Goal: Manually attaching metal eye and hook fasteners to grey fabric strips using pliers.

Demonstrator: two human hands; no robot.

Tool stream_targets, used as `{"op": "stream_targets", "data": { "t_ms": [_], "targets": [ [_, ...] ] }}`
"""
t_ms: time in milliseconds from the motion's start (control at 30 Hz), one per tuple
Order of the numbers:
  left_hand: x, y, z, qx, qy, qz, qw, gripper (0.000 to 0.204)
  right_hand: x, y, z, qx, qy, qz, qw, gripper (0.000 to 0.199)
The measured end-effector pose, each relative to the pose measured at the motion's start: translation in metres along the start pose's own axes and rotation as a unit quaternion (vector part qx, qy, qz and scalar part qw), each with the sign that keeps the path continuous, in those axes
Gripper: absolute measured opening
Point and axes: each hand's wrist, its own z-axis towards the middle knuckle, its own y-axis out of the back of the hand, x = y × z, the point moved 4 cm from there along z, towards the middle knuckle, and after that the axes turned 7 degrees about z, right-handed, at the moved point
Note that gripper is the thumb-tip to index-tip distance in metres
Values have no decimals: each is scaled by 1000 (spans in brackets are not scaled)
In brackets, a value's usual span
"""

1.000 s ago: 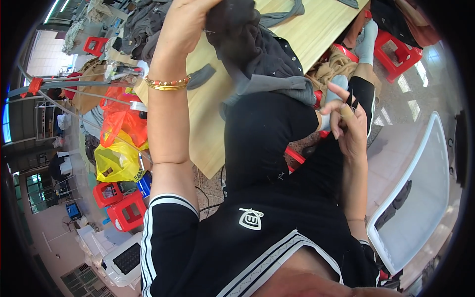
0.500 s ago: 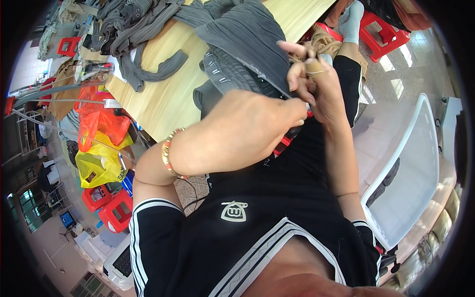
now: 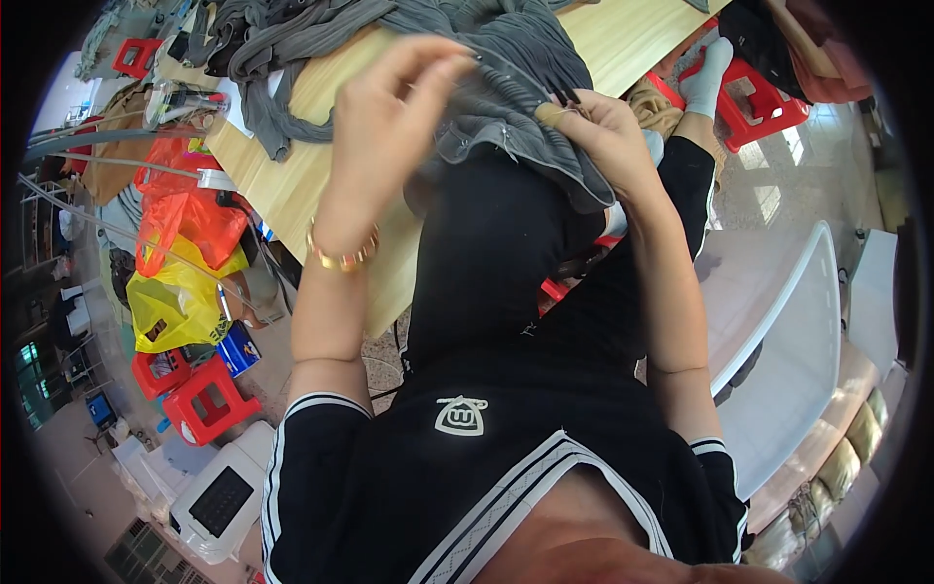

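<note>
My left hand (image 3: 394, 127), wearing a beaded bracelet (image 3: 342, 255), is raised over the table edge. Its thumb and forefinger are drawn together; motion blur hides whatever may be pinched between them. My right hand (image 3: 613, 141) grips the edge of a grey ribbed knit garment (image 3: 516, 122), with a tan cover (image 3: 550, 115) on one digit. Beside those fingers two thin dark tips stick up from something I cannot make out. The garment hangs from the table over my lap, small pale stitches or thread bits along its edge.
More grey knit garments (image 3: 292, 49) lie heaped on the wooden table (image 3: 282, 190). Red and yellow plastic bags (image 3: 175, 302) hang left, above red stools (image 3: 209, 399). A translucent white bin (image 3: 788, 360) stands right. Another person's foot (image 3: 715, 73) is by a red stool (image 3: 764, 107).
My left hand has swung up and left, away from my right hand. My right hand has moved up slightly and now grips the garment's edge, which has been drawn out over my lap.
</note>
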Motion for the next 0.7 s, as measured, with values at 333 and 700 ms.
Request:
{"op": "stream_targets", "data": {
  "t_ms": [333,700],
  "targets": [
    [108,-8,63,63,-100,190,975,21,-16,4,-1,-33,-26,161,986,13],
    [98,-15,55,-4,-106,85,991,16,48,-30,64,-82,250,-365,893,40]
  ]
}}
